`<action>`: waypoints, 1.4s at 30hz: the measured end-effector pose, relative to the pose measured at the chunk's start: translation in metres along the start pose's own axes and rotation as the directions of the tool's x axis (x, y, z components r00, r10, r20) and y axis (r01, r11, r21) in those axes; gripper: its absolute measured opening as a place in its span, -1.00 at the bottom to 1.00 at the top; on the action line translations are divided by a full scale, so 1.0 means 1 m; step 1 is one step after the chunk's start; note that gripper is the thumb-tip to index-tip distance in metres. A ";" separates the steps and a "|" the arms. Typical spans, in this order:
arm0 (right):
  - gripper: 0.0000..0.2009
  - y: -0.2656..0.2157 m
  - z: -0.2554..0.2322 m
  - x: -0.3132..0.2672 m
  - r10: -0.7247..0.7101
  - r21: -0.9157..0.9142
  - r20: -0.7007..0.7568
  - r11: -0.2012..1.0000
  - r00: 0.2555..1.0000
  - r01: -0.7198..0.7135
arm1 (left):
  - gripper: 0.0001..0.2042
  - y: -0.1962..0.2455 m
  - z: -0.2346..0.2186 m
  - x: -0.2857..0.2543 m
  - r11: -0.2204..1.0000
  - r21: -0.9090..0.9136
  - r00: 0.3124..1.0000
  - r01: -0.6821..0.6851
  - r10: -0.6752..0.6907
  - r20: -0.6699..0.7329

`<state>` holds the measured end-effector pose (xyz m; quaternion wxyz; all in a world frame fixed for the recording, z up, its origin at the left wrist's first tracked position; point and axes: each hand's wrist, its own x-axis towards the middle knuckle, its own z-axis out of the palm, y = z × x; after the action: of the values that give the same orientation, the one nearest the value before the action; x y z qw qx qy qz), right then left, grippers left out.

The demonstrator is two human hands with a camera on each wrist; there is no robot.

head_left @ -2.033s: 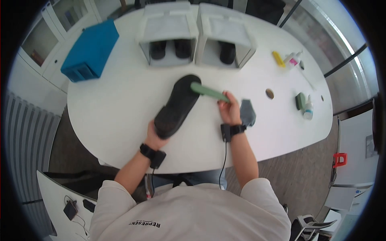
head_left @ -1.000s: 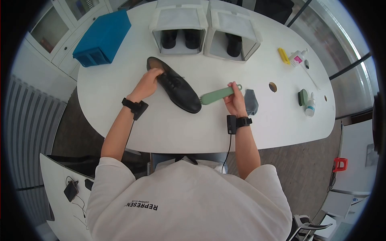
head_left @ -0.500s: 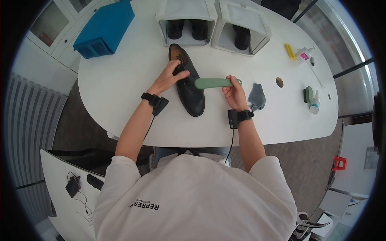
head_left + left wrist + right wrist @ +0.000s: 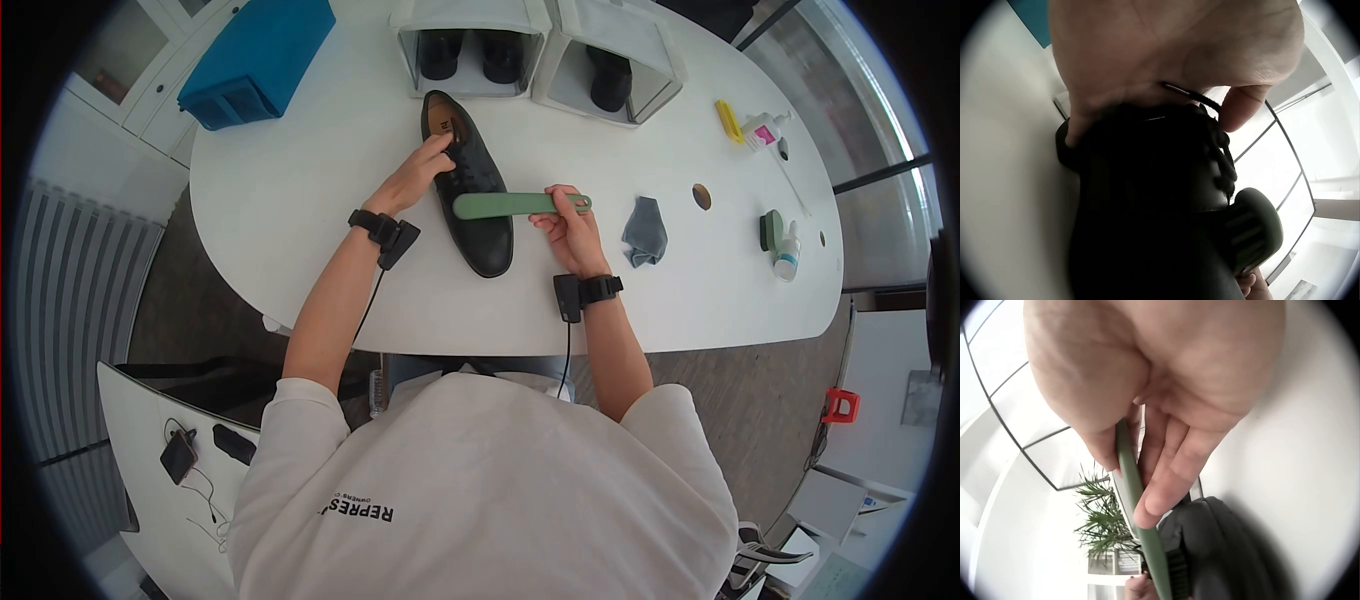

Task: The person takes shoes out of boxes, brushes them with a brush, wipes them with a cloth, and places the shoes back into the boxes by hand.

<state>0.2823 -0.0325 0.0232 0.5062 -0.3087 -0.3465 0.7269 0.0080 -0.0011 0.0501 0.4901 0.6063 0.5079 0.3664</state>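
A black lace-up shoe (image 4: 484,246) lies sole-down on the white table, toe towards the person. The left hand (image 4: 408,182) grips it near its opening; in the left wrist view the thumb is beside the laces (image 4: 1225,162) and the palm (image 4: 1172,50) covers the opening. Between thumb and fingers, the right hand (image 4: 572,230) pinches the handle of a green brush (image 4: 510,204). The brush head lies across the shoe's upper, below the laces. In the right wrist view dark bristles (image 4: 1179,573) face the shoe (image 4: 1213,540) and appear to touch it.
Two white boxes (image 4: 470,14) with dark shoes inside stand behind the shoe. A blue case (image 4: 262,60) is at the back left. Rightward lie a grey cloth (image 4: 646,232), a yellow item (image 4: 729,121), a pump bottle (image 4: 765,132), a second green brush (image 4: 771,230) and a small bottle (image 4: 787,257).
The shoe was held up with its sole showing, then turned over and set on the table. The left hand moved from the toe to the opening. The brush moved onto the upper.
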 end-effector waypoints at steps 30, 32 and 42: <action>-0.85 0.001 -0.022 -0.007 -0.041 0.269 -0.313 0.954 0.949 0.130 | -0.41 -0.015 0.002 0.002 0.997 -0.034 0.997 -0.063 0.062 -0.039; -0.85 0.003 -0.031 -0.002 -0.011 0.160 -0.040 0.987 0.999 0.017 | -0.42 -0.004 -0.002 -0.005 0.994 -0.103 0.999 -0.046 0.044 -0.027; -0.85 0.000 -0.039 -0.013 0.154 0.013 0.212 0.987 0.965 -0.161 | -0.57 -0.012 0.000 -0.027 0.950 -0.189 0.933 -0.248 0.182 -0.310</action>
<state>0.3169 -0.0380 0.0023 0.4118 -0.2490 -0.3617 0.7985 -0.0009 -0.0271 0.0395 0.4328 0.5392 0.4594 0.5575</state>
